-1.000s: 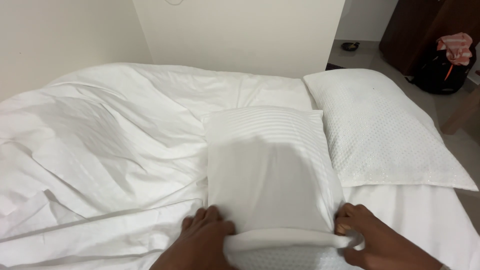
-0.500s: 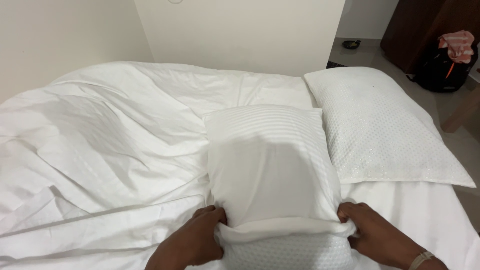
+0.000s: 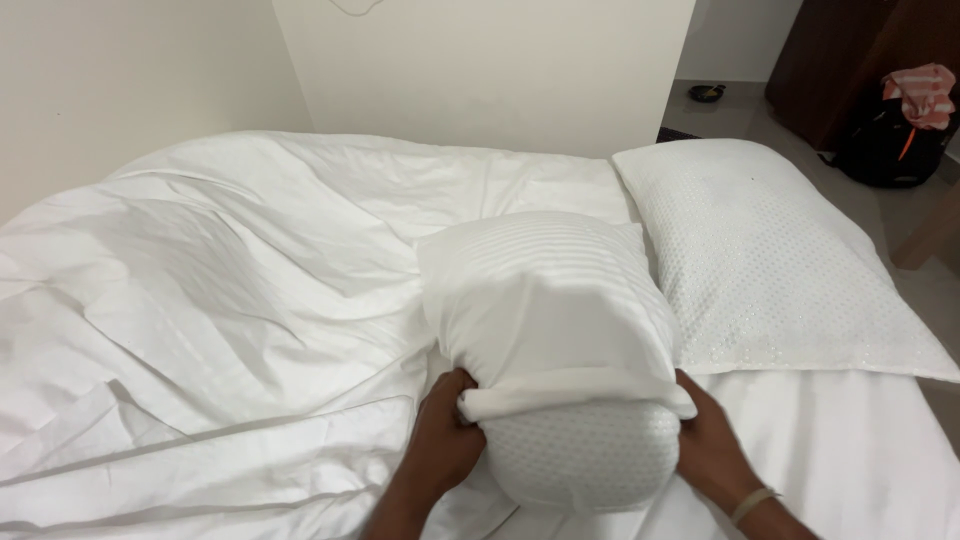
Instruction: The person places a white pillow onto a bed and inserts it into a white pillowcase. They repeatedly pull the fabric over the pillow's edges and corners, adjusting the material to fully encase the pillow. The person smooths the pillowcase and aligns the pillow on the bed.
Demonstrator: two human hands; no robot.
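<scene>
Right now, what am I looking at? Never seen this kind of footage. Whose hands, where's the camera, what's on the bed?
No machine here: a person wears a camera on the head, looking down at their own two bare hands. The single view shows a bed with a rumpled white sheet. The left hand and right hand grip the open edge of a white striped pillowcase, one at each side. A dotted white pillow sticks out of its opening, only partly covered. A second dotted pillow lies bare to the right. A dark bag sits on the floor beyond.

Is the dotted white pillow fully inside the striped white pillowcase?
No: the rounded end of the dotted white pillow bulges out past the open hem of the striped white pillowcase, gripped by the left hand and right hand.
</scene>
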